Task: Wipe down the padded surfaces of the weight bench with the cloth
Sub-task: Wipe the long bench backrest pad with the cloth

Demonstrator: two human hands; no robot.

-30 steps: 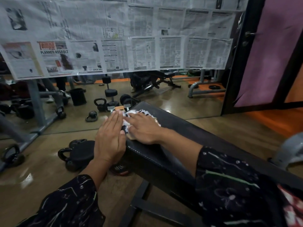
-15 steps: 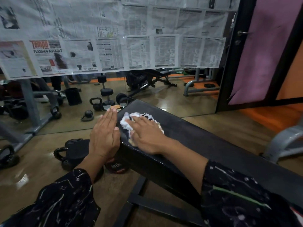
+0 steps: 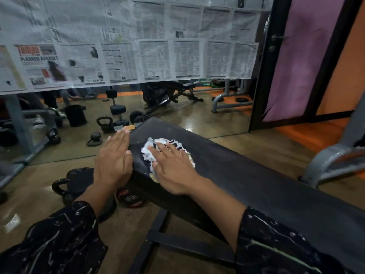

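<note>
A: What sits around the bench (image 3: 246, 184)?

B: Kettlebells (image 3: 63, 186) and a round weight plate (image 3: 129, 198) on the glossy brown floor (image 3: 39, 204), just beside its left edge, partly behind the left hand (image 3: 113, 161). A mirror (image 3: 177, 107) ahead, its upper part papered over with newspaper sheets (image 3: 138, 46). A grey metal frame (image 3: 325, 165) stands at the right.

A: And the cloth (image 3: 158, 147)?

B: On the black pad near the far end, crumpled, white with dark blotches. The right hand (image 3: 173, 167) lies flat on it, fingers spread, pressing rather than clutching; no closed grip.

A: The left hand's grip?

B: Flat and open, fingers together, holding nothing, laid against the pad's left side.

A: Anything hard to read?

B: Much of the cloth is under the palm. The near end of the bench is cut off by the patterned dark sleeves (image 3: 286, 244). The newsprint is mostly blurred.

A: The pad itself?

B: Smooth, slightly shiny black upholstery on a black steel base (image 3: 158, 234).
</note>
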